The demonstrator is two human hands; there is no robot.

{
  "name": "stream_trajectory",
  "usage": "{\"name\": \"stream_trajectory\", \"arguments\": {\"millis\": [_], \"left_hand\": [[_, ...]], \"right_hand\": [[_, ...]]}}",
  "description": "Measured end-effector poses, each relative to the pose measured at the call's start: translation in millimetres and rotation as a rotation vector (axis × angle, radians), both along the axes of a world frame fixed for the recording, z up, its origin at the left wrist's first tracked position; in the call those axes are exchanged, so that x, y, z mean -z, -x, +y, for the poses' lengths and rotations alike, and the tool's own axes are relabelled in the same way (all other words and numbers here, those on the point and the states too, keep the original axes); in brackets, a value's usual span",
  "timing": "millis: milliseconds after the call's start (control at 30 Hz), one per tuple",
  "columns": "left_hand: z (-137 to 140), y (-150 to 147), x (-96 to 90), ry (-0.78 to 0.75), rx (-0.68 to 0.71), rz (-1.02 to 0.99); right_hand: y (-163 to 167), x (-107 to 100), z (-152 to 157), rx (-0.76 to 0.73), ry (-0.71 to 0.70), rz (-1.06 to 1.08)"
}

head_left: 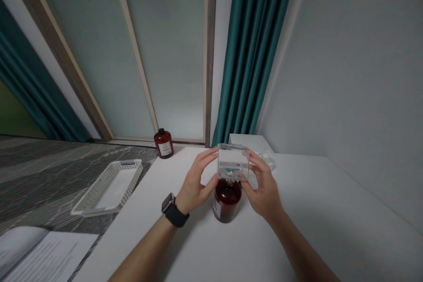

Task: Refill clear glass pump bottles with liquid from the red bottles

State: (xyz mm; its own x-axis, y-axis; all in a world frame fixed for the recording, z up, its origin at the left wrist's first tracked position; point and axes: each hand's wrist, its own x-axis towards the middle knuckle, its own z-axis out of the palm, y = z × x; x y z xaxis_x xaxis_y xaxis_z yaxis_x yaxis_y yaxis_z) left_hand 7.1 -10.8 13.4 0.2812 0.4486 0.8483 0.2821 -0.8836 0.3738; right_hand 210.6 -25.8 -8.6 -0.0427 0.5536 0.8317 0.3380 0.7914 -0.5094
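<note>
Both my hands hold a clear rectangular container (233,158) just above a dark red bottle (226,205) on the white table. My left hand (197,183), with a dark watch on its wrist, grips the container's left side, fingers along the edge and thumb low. My right hand (264,187) grips the right side; a small dark piece shows by its thumb, too little of it to name. The container's lower side is at the bottle's mouth; whether they touch I cannot tell. The bottle stands upright, its pale label partly seen on the left.
A second red bottle (164,144) with a black cap stands at the table's (317,229) far left corner. Behind my right hand are a white box (249,141) and crumpled clear plastic (269,161). Left of the table are a white basket (85,202) and an open booklet (56,253).
</note>
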Motion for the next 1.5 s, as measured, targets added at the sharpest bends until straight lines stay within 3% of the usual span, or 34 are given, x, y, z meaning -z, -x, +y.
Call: {"name": "stream_trajectory", "arguments": {"millis": [467,733,1233,1500], "left_hand": [[-1.0,0.4,-0.7,0.005,0.017,0.016],[-0.6,1.4,0.2,0.001,0.022,0.023],[-2.0,1.9,-2.0,0.008,0.032,0.025],[-2.9,6.5,-3.0,0.029,0.126,0.044]], "right_hand": [[-1.4,0.9,-3.6,0.007,-0.004,-0.01],[-6.4,-4.0,-10.7,-0.133,0.039,-0.018],[-2.7,-1.4,-10.4,-0.053,0.034,0.007],[-3.2,-1.6,-10.6,-0.063,0.045,-0.004]]}}
